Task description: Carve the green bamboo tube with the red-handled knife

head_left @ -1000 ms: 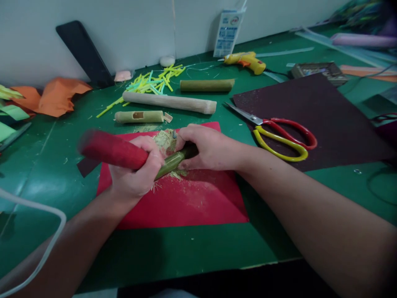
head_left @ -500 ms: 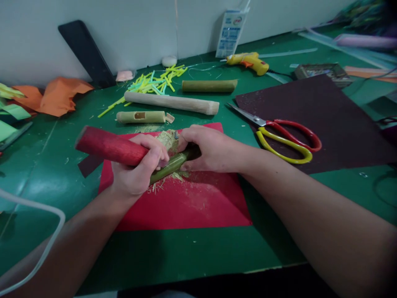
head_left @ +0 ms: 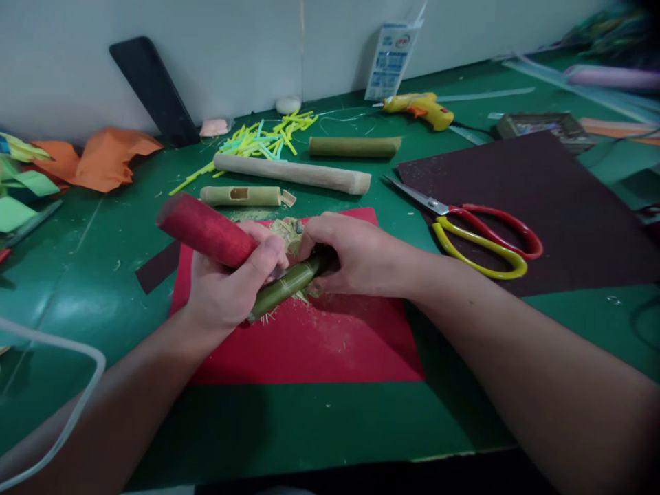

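My left hand (head_left: 232,278) is wrapped round a thick red handle (head_left: 206,230), whose far end points up and left. The tool's working end, mostly hidden by my fingers, meets a green bamboo piece (head_left: 283,287). My right hand (head_left: 345,254) grips the upper right end of that bamboo, which lies slanted over a red sheet (head_left: 309,357). Pale shavings (head_left: 283,234) are heaped on the sheet behind the bamboo, with some crumbs beneath it.
Red-and-yellow scissors (head_left: 479,234) rest on a dark sheet (head_left: 567,227) at the right. Behind my hands lie a notched bamboo tube (head_left: 262,196), a pale stick (head_left: 299,173), another bamboo tube (head_left: 355,147), yellow strips (head_left: 252,142) and a glue gun (head_left: 420,110).
The red handle has swung, its far end moving right and tilting more steeply. The bamboo's lower left end shows more. The whole view has shifted slightly.
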The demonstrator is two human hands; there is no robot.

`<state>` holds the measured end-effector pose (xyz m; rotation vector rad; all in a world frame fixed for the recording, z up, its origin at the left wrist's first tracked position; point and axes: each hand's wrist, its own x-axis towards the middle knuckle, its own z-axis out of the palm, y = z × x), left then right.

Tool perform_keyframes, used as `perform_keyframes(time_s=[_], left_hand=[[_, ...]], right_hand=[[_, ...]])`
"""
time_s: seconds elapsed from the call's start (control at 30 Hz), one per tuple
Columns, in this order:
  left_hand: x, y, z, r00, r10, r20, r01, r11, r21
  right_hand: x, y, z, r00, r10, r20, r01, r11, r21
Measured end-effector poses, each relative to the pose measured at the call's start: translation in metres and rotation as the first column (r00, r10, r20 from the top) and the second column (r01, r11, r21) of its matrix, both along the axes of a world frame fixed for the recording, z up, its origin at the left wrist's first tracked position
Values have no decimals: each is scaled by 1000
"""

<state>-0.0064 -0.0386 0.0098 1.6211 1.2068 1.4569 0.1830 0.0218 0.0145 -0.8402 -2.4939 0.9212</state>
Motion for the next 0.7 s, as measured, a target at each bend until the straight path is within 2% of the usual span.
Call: perform_keyframes(time_s=[0.1,0.33,0.57,0.7], left_hand=[[1,1,0,999,12,32,-12,1000,-7],[-1,6,1,988,-56,143,72,991,-111],[-6,4,-1,978,-178,109,192,973,-131],[-7,2,2,970,-240,32,242,960,-139]], right_hand=[[0,-1,0,1000,-3,16,2,1000,12],[-1,-1,-1,1000,18,-19,-18,1000,5],[-1,0,-3,1000,12,8,-12,1000,19],[-1,0,-4,1000,23,9,-23,999,46]])
